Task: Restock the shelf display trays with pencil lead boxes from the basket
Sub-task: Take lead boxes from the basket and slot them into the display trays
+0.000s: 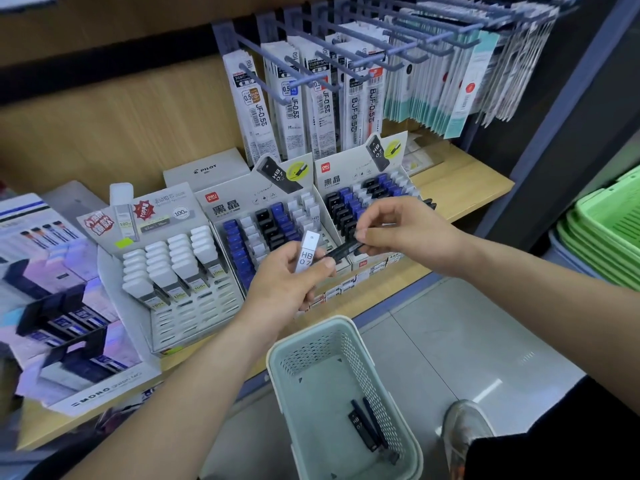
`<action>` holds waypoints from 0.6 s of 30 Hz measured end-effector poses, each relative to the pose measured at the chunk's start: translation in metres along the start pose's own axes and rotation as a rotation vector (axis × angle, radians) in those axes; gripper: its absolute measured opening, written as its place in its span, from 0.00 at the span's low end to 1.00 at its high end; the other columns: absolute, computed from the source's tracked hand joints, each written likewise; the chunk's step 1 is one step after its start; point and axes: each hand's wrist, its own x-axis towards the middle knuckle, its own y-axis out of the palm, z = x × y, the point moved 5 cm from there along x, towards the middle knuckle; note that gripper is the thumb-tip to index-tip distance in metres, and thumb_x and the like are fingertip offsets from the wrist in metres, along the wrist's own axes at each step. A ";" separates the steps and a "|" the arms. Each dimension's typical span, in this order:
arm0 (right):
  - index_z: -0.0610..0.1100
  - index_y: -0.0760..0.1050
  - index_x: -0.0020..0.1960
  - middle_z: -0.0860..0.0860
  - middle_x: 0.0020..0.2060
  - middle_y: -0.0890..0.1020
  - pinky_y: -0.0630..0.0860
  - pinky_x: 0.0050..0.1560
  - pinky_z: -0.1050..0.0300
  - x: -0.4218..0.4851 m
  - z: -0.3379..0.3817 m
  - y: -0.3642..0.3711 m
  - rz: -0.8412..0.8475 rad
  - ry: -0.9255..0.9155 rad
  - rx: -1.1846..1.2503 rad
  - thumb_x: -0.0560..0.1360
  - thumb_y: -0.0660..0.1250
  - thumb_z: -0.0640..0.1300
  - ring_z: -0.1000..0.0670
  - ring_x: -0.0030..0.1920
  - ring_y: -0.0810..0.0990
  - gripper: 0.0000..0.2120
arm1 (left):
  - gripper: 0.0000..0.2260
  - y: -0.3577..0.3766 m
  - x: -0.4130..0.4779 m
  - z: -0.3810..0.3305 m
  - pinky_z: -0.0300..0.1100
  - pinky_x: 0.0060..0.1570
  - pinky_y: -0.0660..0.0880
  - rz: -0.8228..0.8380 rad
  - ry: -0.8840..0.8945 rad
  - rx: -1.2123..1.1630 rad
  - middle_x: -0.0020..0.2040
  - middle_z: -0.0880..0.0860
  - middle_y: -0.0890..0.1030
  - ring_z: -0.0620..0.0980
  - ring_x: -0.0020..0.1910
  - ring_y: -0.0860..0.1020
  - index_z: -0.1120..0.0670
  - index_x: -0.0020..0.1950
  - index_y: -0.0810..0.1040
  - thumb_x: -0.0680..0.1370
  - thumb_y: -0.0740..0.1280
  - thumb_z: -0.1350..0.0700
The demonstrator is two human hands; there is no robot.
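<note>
My left hand [284, 285] grips a white lead box marked HB 0.7 [307, 252], upright, in front of the shelf. My right hand [398, 230] pinches a black lead box [343, 251] that lies slanted between both hands. Behind them stand two display trays with blue, black and white boxes: a middle tray [235, 206] and a right tray [332, 174]. Below my arms the pale green basket [311, 330] holds two or three black lead boxes [367, 427] at its bottom.
A tray of white lead cases [180, 265] stands to the left, and a Mono display [62, 306] further left. Refill packs hang on hooks [311, 98] above the trays. Green baskets [609, 237] are stacked at the right. My shoe [464, 427] is on the tiled floor.
</note>
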 end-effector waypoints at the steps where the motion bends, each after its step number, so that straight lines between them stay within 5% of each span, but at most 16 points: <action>1: 0.34 0.79 0.49 0.37 0.45 0.82 0.82 0.51 0.55 0.000 0.000 0.001 0.003 -0.005 0.009 0.75 0.71 0.34 0.47 0.41 0.84 0.04 | 0.07 -0.001 0.000 0.001 0.38 0.28 0.69 -0.014 -0.002 0.009 0.33 0.47 0.81 0.46 0.28 0.70 0.52 0.52 0.79 0.76 0.74 0.57; 7: 0.40 0.81 0.50 0.44 0.51 0.85 0.79 0.56 0.59 0.003 0.001 0.003 0.034 -0.034 -0.060 0.71 0.74 0.29 0.48 0.52 0.84 0.11 | 0.09 -0.006 -0.002 0.002 0.38 0.28 0.69 -0.044 -0.001 0.013 0.31 0.47 0.74 0.47 0.28 0.70 0.50 0.52 0.81 0.74 0.76 0.58; 14: 0.36 0.81 0.48 0.41 0.42 0.85 0.80 0.44 0.60 -0.002 -0.001 0.028 0.174 0.013 -0.086 0.72 0.75 0.33 0.51 0.39 0.82 0.06 | 0.10 -0.017 -0.004 -0.002 0.36 0.28 0.69 -0.129 0.037 0.034 0.29 0.42 0.76 0.43 0.27 0.70 0.51 0.52 0.81 0.74 0.76 0.58; 18: 0.45 0.76 0.59 0.46 0.42 0.82 0.79 0.38 0.55 -0.002 -0.001 0.050 0.230 0.027 -0.045 0.73 0.73 0.32 0.50 0.36 0.79 0.17 | 0.08 -0.025 -0.007 -0.002 0.36 0.29 0.69 -0.129 0.035 0.043 0.32 0.44 0.78 0.42 0.27 0.71 0.50 0.51 0.81 0.74 0.76 0.58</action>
